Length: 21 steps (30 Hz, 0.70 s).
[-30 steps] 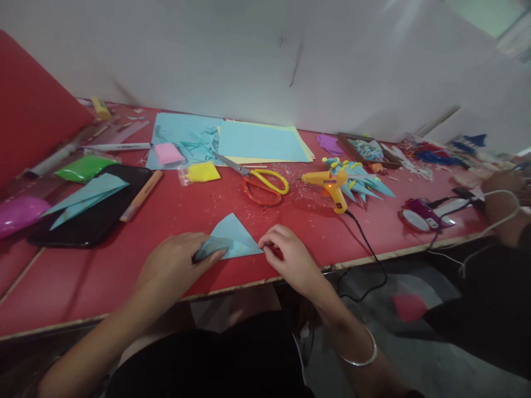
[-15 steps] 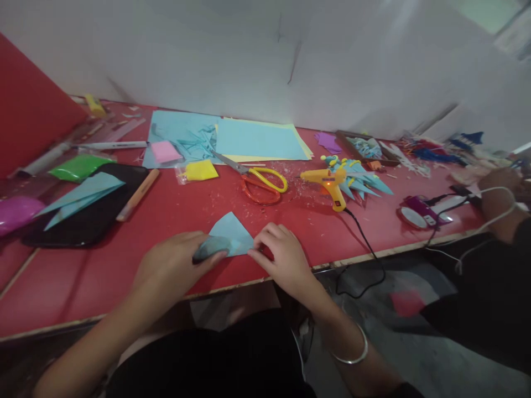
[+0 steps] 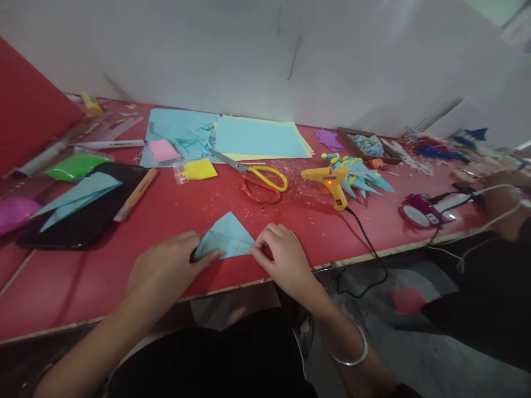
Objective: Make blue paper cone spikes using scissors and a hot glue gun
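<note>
A light blue piece of paper [image 3: 230,231], folded along its lower part, lies on the red table near the front edge. My left hand [image 3: 174,262] pinches its left corner between thumb and curled fingers. At the right corner, my right hand [image 3: 281,251] grips the paper between thumb and fingertips. Beyond the paper rest scissors [image 3: 265,183] with one yellow and one red handle. A yellow glue gun [image 3: 332,185] with a lit orange light lies to the right of them. Several folded blue paper strips [image 3: 83,196] sit on a black tablet-like slab [image 3: 89,235] at the left.
Blue and yellow sheets [image 3: 261,138] are stacked by the wall. Yellow [image 3: 199,169], pink and green packets lie at left, with an orange marker [image 3: 136,194]. Blue paper spikes [image 3: 365,185] stand behind the glue gun. A black cord hangs over the edge. Another person's arm [image 3: 504,207] is far right.
The left part of the paper, blurred before, now lies flatter and shows creases across its folded lower area. Both hands stay in nearly the same place.
</note>
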### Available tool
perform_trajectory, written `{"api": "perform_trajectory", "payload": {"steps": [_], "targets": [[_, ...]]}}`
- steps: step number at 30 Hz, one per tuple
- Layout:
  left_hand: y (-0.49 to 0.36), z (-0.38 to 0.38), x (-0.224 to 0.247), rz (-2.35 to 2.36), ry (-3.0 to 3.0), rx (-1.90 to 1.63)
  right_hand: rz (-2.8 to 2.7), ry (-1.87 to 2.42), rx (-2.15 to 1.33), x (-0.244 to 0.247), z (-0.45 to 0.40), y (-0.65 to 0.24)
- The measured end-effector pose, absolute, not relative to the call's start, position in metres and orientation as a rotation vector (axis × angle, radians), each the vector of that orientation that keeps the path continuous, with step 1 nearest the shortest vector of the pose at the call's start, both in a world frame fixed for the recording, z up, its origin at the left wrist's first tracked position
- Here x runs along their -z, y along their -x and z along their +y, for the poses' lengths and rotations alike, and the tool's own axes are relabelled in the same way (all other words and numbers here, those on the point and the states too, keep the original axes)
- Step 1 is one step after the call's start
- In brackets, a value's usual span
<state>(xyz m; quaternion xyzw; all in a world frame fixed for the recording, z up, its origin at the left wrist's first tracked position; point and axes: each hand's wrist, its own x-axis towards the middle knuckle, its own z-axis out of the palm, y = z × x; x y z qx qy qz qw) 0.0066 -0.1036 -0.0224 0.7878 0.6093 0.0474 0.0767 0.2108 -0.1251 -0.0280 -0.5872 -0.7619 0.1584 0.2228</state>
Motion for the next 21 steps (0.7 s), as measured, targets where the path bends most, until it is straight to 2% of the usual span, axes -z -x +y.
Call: {"api": "perform_trajectory", "payload": {"steps": [16,21], "targets": [[0.004,-0.105,0.03,1.738,-2.252,-0.257,-2.042,1.695,-0.443,0.028,-0.123,-0.209],[0.011,-0.104,0.035,1.723,-2.247,-0.415,-2.021,1.692,-0.416,0.027,-0.126,-0.212]]}}
